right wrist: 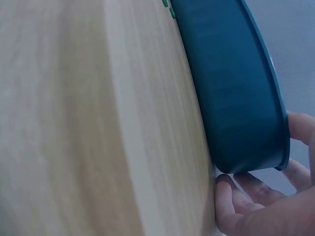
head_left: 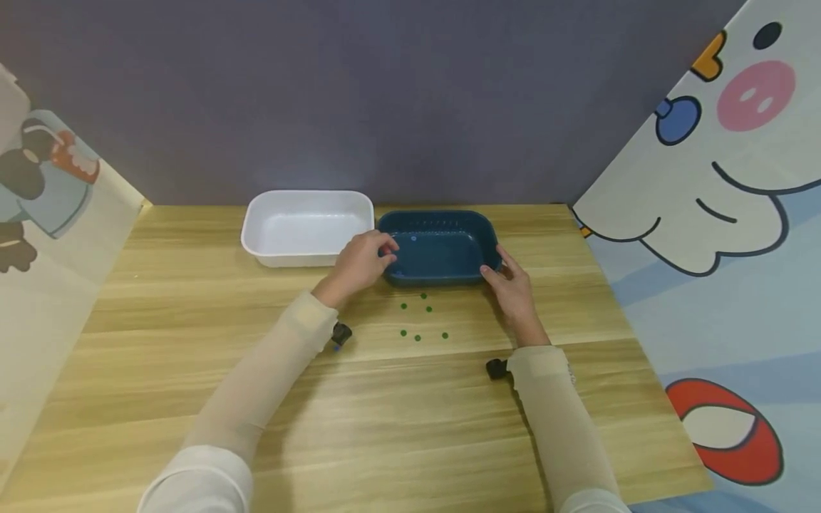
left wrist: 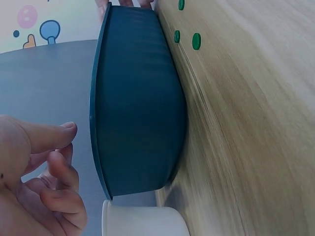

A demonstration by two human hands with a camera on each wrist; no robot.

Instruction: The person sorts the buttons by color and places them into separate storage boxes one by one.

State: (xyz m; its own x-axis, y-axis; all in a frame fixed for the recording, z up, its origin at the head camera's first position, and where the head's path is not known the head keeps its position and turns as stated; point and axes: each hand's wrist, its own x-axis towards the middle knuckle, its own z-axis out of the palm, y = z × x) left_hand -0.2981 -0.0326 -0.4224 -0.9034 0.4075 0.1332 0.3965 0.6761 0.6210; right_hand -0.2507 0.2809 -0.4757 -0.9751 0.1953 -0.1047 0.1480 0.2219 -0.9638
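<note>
A dark teal rectangular basin (head_left: 442, 278) stands at the back of the table, with a small blue disc (head_left: 413, 239) on its floor. My right hand (head_left: 513, 288) grips its right end, the thumb at the rim and the fingers around the outside wall. Over the basin's left end hovers my left hand (head_left: 365, 260), fingers curled and thumb close to the index fingertip. In the left wrist view those fingertips (left wrist: 69, 128) come together above rim height; I cannot tell whether something tiny is between them. Several green discs (head_left: 417, 338) lie on the table before the basin.
A white rectangular basin (head_left: 308, 260) stands left of the teal one, their ends close together. Behind both rises a grey panel (head_left: 410, 100). Walls with cartoon pictures flank the wooden table (head_left: 385, 427). A small black camera (head_left: 497, 368) sits at the right wrist.
</note>
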